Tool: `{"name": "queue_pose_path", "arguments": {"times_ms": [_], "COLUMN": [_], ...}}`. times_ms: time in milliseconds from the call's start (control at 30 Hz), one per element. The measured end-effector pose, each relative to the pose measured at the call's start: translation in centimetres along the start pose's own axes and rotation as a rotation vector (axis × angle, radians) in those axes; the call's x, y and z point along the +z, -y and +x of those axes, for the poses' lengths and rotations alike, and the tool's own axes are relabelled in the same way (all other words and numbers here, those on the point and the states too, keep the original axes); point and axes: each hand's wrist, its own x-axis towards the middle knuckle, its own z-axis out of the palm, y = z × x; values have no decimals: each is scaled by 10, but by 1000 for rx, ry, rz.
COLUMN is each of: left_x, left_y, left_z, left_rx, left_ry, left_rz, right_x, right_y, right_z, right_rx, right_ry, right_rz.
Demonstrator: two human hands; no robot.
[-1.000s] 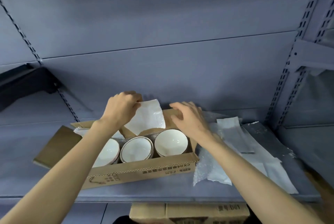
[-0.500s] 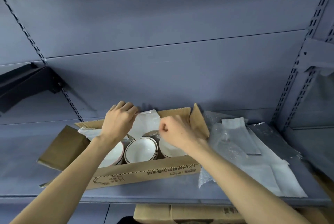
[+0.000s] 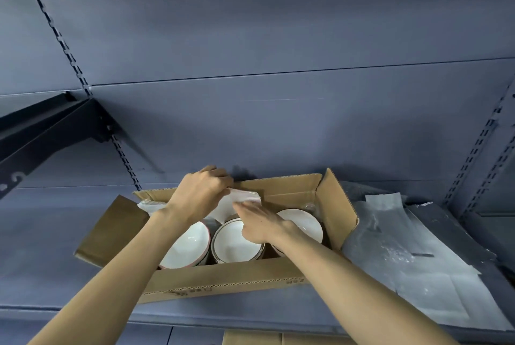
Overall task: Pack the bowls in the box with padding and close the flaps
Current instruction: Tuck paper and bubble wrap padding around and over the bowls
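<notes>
Open cardboard box point(image 3: 223, 280) sitting on a grey-blue metal shelf point(image 3: 55, 275), long side toward the camera, corrugated edge showing along the near wall plus some small print too tiny to read. Left end flap point(image 3: 111, 229) folded out flat over the shelf, right end flap point(image 3: 338, 205) standing up and angled outward, back flap upright against the shelf's rear panel.

Three white bowls in a row inside, all upright, rims nearly touching. Left bowl point(image 3: 186, 247) with a reddish rim line, partly under the left forearm. Middle bowl point(image 3: 234, 245) glossy white with a thin dark band round the rim. Right bowl point(image 3: 303, 223) mostly covered by the right wrist, only the far arc visible.

Left hand point(image 3: 199, 195) curled at the back wall of the box, fingers pinched shut on the top edge of a white foam sheet point(image 3: 225, 206) standing up behind the middle bowl. Right hand point(image 3: 260, 223) just beside it, fingers stretched out flat and pressed against the same sheet, not gripping anything. A bit more white padding point(image 3: 149, 206) peeking out at the box's far left corner.

Off to the right on the shelf, a messy pile of bubble wrap point(image 3: 381, 244) and more white foam sheets point(image 3: 434, 289) right next to the box. Another cardboard box point(image 3: 252, 338) poking in at the bottom edge, below the shelf.
</notes>
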Motion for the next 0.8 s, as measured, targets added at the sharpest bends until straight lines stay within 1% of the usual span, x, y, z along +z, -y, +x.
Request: {"name": "queue_pose_path", "arguments": {"times_ms": [100,167,233,367,400,433,500,533,567,633,700,733,800], "left_x": [8,12,16,31,37,45,62,67,70,77,82,83,86], "left_y": [0,-2,-5,-13,-17,-20,-21,-19,-16,-13,-13,-14,-16], "left_z": [-3,-6,-10,-24,-28,-30,-31,-31,-30,-28,-26,-24,-19], "left_rx": [-30,-50,-53,15,38,59,39,12,-14,-24,-21,-22,-9], "left_ry": [31,1,-81,-359,-349,-249,53,172,232,207,169,184,280], "left_rz": [-2,-1,-22,-142,-175,-197,-189,-218,-259,-269,-189,-119,81], "right_x": [8,10,10,10,10,9,7,7,8,9,11,13,16], "right_y": [2,3,4,2,0,-2,-5,-6,-7,-9,-10,-10,-10], "right_z": [10,15,16,16,15,13,10,8,6,3,1,1,-1], "right_rx": [35,60,83,82,89,101,120,119,118,124,136,137,143], "right_ry": [16,14,16,-13,-32,-49,-80,-96,-112,-160,-221,-247,-265], "right_rz": [1,4,-6,-33,-36,-22,0,-1,-9,-49,-85,-102,-125]}}
